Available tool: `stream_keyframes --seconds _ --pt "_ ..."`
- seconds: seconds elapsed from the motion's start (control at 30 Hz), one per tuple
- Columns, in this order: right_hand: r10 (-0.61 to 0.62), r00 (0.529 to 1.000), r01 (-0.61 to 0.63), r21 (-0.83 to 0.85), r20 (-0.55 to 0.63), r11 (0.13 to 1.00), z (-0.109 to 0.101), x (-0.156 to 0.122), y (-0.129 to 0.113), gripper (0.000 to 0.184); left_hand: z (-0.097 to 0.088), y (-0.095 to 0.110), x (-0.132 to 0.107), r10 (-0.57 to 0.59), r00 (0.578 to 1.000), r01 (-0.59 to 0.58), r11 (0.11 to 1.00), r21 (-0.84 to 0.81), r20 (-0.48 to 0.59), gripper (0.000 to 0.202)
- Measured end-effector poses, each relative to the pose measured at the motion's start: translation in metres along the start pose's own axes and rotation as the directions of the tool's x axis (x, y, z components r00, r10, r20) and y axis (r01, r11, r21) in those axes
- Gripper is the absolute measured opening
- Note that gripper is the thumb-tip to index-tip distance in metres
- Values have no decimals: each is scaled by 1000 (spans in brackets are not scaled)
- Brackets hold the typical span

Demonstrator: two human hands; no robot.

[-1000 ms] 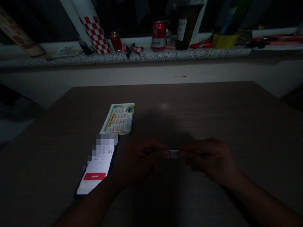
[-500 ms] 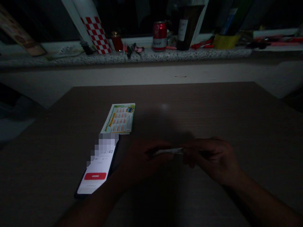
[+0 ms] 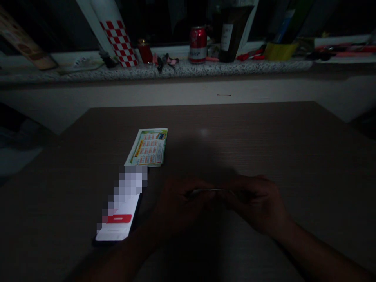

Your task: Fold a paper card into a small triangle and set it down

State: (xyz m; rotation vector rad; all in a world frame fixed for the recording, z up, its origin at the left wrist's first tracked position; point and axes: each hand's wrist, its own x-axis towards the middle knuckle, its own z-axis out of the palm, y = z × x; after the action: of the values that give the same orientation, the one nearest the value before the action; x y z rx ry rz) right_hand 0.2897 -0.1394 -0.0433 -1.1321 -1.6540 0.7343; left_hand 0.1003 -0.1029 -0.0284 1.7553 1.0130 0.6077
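Observation:
Between my two hands is a thin pale paper slip [image 3: 209, 190], seen nearly edge-on, so its printed face, if any, is hidden. My left hand [image 3: 183, 199] pinches its left part between thumb and fingers. At the other end, my right hand [image 3: 254, 199] grips it the same way, with its fingertips close to those of the left. Both hands are dim and hover over the dark wooden table [image 3: 264, 141]. A small stack of printed cards [image 3: 150, 147], the top one with rows of orange figures, lies beyond my left hand.
A lit smartphone [image 3: 117, 231] lies left of my left forearm, its screen partly blurred out. Along the stone windowsill [image 3: 176, 72] stand a red can [image 3: 197, 45], a dark tube [image 3: 232, 35], a red-and-white checked bottle [image 3: 122, 43] and a yellow container [image 3: 280, 51].
My right hand has shifted slightly left, closer to my left hand. The paper slip has tilted from showing a narrow face to a thin edge. The phone and cards stay put.

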Motion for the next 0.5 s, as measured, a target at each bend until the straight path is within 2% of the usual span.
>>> stream_keyframes --seconds 0.13,0.27,0.4,0.5 --pt "97 994 -100 44 59 994 -3 3 2 11 -2 -1 3 -39 999 39 997 -62 -3 21" --pt "111 991 -116 76 69 990 -6 5 3 16 -5 -3 7 -64 998 67 979 -193 23 16" --pt "128 991 -132 98 41 986 -8 5 3 17 -7 -6 7 -37 999 42 982 -184 27 16" --pt "139 989 -143 76 53 987 -9 4 3 20 -8 -6 5 -47 999 44 985 -169 -16 14"
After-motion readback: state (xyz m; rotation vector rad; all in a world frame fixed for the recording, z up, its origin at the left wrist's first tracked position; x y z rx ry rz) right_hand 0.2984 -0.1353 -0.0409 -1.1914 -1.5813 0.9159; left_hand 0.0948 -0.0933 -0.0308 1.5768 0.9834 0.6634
